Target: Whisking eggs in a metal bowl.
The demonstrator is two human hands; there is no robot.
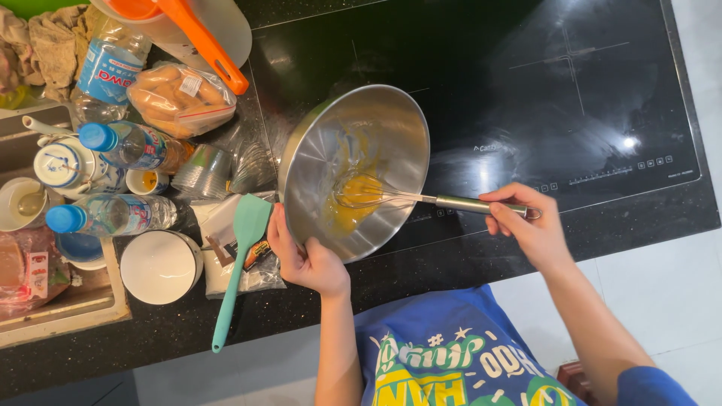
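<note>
The left hand (308, 259) has its fingers closed on the near rim of a tilted steel bowl (353, 169), which rests on the desk (451, 263) near its front edge, partly over the black cooktop (564, 90). The right hand (526, 225) grips the handle of a whisk (391, 197), its wires in the yellow egg mix (346, 214). The mix looks smooth and evenly yellow, so the beating seems well advanced. A teal spatula (239, 263) lies unused just left of the bowl.

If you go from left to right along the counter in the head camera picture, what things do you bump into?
White bowl → teal spatula → left hand → steel mixing bowl → whisk → right hand, gripping the whisk handle.
</note>
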